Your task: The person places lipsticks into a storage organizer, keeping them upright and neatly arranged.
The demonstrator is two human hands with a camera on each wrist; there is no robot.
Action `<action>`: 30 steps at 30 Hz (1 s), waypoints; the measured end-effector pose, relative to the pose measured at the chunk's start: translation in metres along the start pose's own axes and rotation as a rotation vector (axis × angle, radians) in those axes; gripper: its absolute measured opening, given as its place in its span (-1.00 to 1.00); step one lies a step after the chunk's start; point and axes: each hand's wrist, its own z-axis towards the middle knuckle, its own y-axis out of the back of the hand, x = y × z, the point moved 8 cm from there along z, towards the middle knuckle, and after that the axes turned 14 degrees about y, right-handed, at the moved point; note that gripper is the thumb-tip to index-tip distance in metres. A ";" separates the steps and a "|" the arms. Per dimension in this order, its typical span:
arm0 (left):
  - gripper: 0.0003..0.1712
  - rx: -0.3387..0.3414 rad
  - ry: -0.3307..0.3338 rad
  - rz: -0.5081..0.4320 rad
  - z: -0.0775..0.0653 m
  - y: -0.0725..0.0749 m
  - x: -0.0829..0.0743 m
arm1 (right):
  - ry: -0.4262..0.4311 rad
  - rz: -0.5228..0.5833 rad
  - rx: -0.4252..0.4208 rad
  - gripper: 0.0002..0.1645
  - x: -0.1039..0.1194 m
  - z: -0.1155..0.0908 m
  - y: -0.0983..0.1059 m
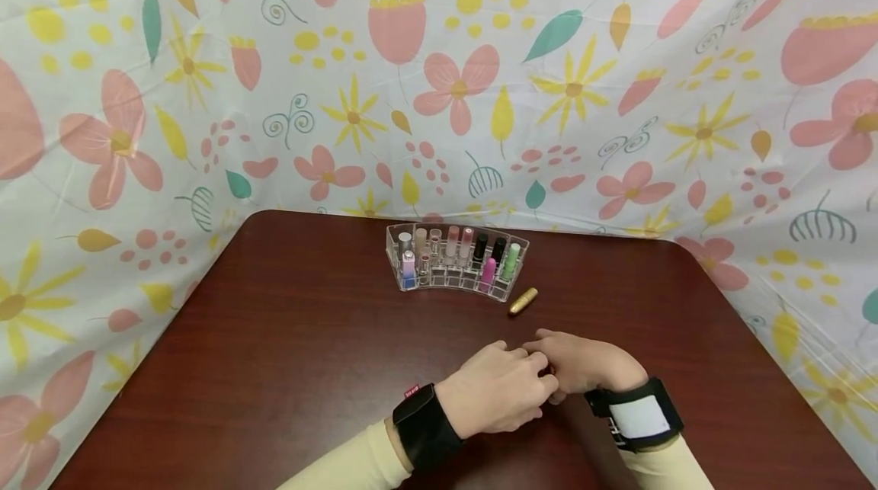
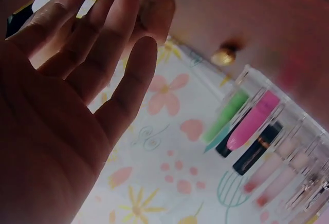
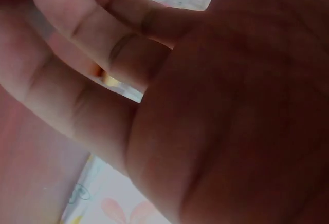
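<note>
In the head view my left hand (image 1: 495, 389) and right hand (image 1: 583, 360) meet low over the table, fingertips touching or nearly so. Between their curled fingers shows a speck of a small orange-gold thing (image 1: 552, 370), mostly hidden; its kind cannot be made out. The left wrist view has the left hand (image 2: 77, 85) with several fingers loosely extended. Fingers and palm of the right hand (image 3: 205, 100) fill the right wrist view. Just beyond the hands a gold lipstick-like tube (image 1: 523, 301) lies on the table, its end (image 2: 223, 56) showing in the left wrist view.
A clear tiered lipstick organizer (image 1: 456, 277) stands near the table's back edge. It holds several tubes, including a pink one (image 1: 488, 273), a green one (image 1: 511, 261) and black ones. Behind the dark red-brown table (image 1: 274, 337) hangs a flowered cloth (image 1: 439, 78).
</note>
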 end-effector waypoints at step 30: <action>-0.78 -0.160 0.182 -0.236 0.000 0.032 0.086 | 0.139 -0.109 -0.335 -0.75 0.041 -0.006 0.059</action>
